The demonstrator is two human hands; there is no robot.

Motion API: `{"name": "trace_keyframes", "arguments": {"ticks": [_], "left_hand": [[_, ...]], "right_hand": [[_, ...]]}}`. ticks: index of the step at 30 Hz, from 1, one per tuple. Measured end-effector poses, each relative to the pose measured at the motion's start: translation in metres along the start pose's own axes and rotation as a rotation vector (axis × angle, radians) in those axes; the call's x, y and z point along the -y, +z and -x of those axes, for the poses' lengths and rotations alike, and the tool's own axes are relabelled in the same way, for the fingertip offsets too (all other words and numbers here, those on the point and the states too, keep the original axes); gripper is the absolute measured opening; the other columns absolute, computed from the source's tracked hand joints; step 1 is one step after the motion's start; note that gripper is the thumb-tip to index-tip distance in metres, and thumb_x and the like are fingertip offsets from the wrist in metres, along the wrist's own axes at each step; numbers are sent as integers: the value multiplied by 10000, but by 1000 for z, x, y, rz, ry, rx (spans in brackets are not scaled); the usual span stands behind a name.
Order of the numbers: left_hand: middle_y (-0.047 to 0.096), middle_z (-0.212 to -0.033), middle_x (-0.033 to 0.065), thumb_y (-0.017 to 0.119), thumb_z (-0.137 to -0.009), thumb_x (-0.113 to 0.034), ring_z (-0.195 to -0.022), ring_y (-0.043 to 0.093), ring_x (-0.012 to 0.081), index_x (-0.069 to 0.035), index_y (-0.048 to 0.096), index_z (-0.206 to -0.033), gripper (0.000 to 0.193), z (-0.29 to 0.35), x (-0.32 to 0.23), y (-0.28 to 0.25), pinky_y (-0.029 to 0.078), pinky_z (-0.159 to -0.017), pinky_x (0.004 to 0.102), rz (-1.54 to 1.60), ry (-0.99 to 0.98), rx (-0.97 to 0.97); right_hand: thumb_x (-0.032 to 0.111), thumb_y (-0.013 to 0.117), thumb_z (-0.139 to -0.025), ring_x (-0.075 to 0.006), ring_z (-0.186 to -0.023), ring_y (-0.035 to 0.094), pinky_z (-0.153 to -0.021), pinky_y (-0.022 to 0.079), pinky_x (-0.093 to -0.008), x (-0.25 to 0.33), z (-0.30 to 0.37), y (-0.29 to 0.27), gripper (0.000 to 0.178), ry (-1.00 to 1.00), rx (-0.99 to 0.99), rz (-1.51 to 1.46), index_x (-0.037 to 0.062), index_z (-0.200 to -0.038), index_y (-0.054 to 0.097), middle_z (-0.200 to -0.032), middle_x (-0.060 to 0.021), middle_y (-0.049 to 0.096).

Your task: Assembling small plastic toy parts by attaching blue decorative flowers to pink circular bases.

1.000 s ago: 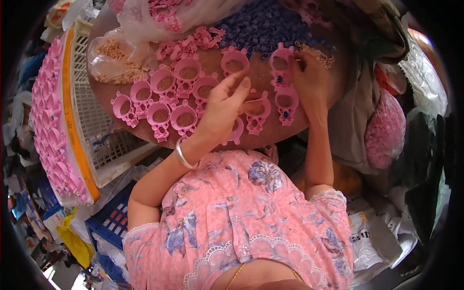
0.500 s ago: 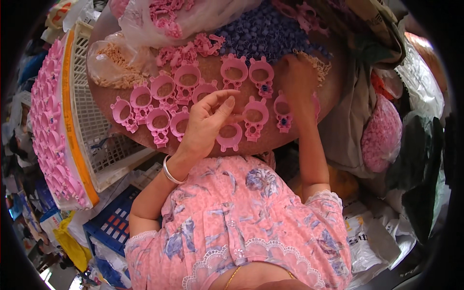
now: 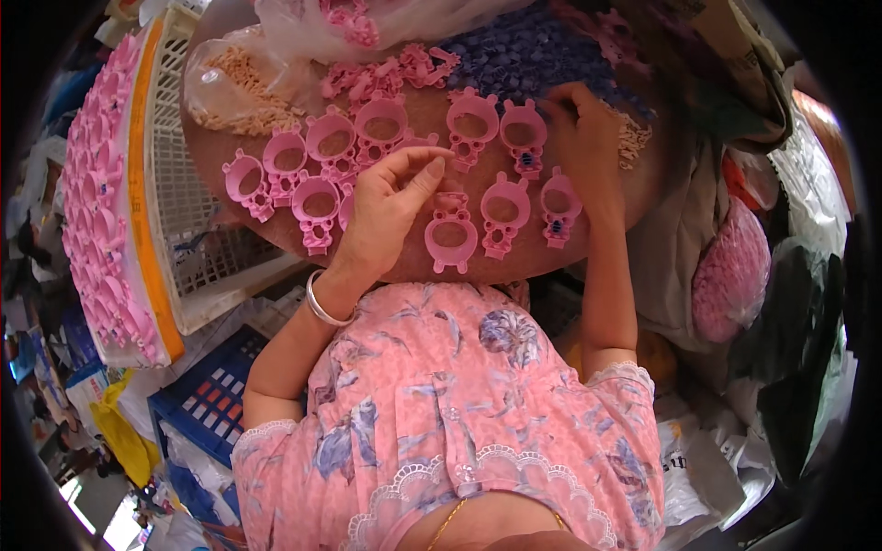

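My left hand (image 3: 381, 207) hovers over the middle of the round table, thumb and forefinger pinched together. Anything between those fingertips is too small to make out. Several pink plastic rings with ears and a small openwork tail lie in rows around it; one ring (image 3: 450, 264) points the other way, just below the fingers. My right hand (image 3: 590, 133) is at the near edge of the heap of small blue pieces (image 3: 519, 55), fingers curled, and what they hold is hidden. Close by, a ring with a blue piece in its tail (image 3: 524, 124) and a similar one (image 3: 558, 195) lie flat.
A clear bag of beige bits (image 3: 243, 83) and loose pink parts (image 3: 390, 69) sit at the back. Loose beige bits (image 3: 634, 140) lie beside my right hand. To the left stands a white crate (image 3: 207, 230) beside a tray of pink rings (image 3: 101, 211). A pink-filled bag (image 3: 732, 271) hangs right.
The whole view has shifted slightly, with the table things now higher and further right. My right hand has drawn a little nearer and is less blurred. My left hand keeps its pinch.
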State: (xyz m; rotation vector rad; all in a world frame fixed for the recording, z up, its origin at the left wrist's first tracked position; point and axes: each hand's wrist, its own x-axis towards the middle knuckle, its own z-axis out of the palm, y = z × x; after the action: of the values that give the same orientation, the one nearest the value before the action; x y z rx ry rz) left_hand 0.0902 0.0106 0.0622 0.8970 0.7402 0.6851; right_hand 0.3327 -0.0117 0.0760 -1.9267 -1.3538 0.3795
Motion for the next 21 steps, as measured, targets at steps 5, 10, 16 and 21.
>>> {"name": "trace_keyframes", "arguments": {"ticks": [5,10,16,21], "left_hand": [[676,-990,55,613,-984,-153,-859,669,130,10,647,-1156,239,-7,-4,-7,587,-743,269,16,57,-57],[687,-970,50,618,-983,-166,-848,664,107,2,661,-1147,239,-6,-5,-13,583,-734,253,20,107,-75],[695,-980,53,615,-985,-167,-860,674,113,1,663,-1144,237,-2,-4,-17,578,-718,237,21,117,-65],[700,-1048,98,600,-992,-175,-928,694,163,24,628,-1188,280,-2,-5,-20,582,-754,262,-23,88,-57]], "right_hand": [[-108,607,-815,-270,-986,649,-803,510,-317,7,7,20,294,-358,243,-204,26,-1066,681,-1093,-122,649],[-137,584,-690,-260,-1133,566,-972,380,-348,5,3,28,482,-647,469,113,70,-1121,638,-1133,-61,642],[-120,593,-656,-249,-1163,520,-1015,304,-376,7,2,32,557,-532,517,95,111,-1162,610,-1134,-48,640],[-83,621,-717,-253,-1152,526,-990,335,-389,6,8,29,494,-466,417,188,128,-1164,629,-1144,-52,648]]}}
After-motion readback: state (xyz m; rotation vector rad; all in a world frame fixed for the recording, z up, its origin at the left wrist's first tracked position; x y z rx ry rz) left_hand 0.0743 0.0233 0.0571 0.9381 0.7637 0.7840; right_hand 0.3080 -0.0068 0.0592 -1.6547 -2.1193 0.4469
